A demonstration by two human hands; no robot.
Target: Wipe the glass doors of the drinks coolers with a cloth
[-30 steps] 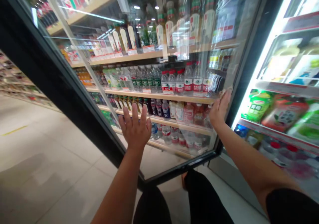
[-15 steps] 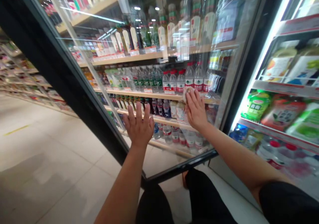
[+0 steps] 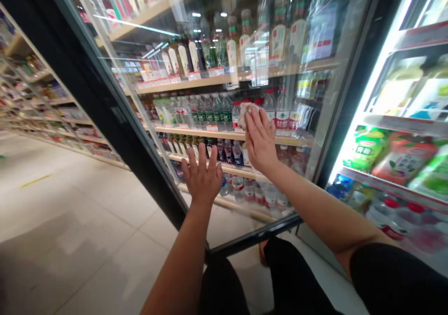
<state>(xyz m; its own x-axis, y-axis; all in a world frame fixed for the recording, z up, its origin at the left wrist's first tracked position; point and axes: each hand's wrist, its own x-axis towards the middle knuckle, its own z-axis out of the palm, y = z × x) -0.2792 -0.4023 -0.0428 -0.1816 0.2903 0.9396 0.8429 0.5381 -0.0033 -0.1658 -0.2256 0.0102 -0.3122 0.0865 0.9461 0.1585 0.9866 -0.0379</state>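
Note:
A black-framed glass door [image 3: 229,228] stands swung open in front of me. Flat against its pane, with fingers spread and nothing held, is my left hand [image 3: 203,179]. Higher and to the right, my right hand [image 3: 261,142] presses a crumpled pale cloth [image 3: 246,113] to the glass. The cloth bunches out beyond the fingertips; the part under the palm is hidden. Through the pane, or mirrored in it, appear shelves of bottles [image 3: 210,109].
To the right, a lit cooler [image 3: 402,158] holds bottles and green and orange packs. Long store shelves [image 3: 66,105] run along the left beyond the door's black frame [image 3: 115,114]. Pale floor tiles [image 3: 101,221] lie below, and my legs [image 3: 224,287] are close to the door's bottom edge.
My right hand has slid the cloth left and slightly up across the glass. My left hand keeps its flat pose on the pane. The whole view has shifted a little.

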